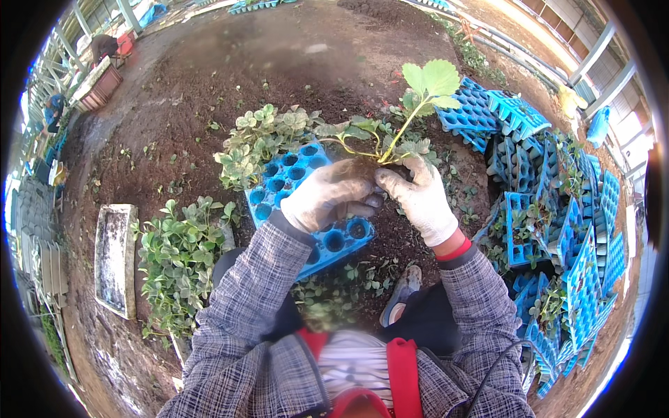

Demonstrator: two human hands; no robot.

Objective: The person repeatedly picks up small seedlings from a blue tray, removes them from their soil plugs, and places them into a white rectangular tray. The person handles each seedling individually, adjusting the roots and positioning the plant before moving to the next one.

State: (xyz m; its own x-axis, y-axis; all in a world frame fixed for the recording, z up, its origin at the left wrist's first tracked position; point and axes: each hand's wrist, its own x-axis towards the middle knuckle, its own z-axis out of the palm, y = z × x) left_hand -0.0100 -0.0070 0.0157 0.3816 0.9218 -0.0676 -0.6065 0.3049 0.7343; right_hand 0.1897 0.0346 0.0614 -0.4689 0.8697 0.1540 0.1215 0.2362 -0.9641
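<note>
My left hand (334, 196), in a soiled white glove, is closed around the dark root ball (360, 170) of a strawberry seedling (400, 138). The gloved fingers of my right hand (418, 196) pinch the base of its stems from the right. One large pale green leaf stands up on a long stalk, and smaller leaves spread to the left. Below my hands lies a blue plastic plug tray (308, 264) with round cells; the cells in view look empty, and my left hand and sleeve hide part of it.
Leafy seedlings lie beyond the tray (266, 136) and left of it (180, 261). A pale, shallow trough (116, 261) is at the left. Blue plug trays (580, 287) are heaped at the right. Loose leaves litter the soil near my shoe (405, 292). Two people are far off at the upper left.
</note>
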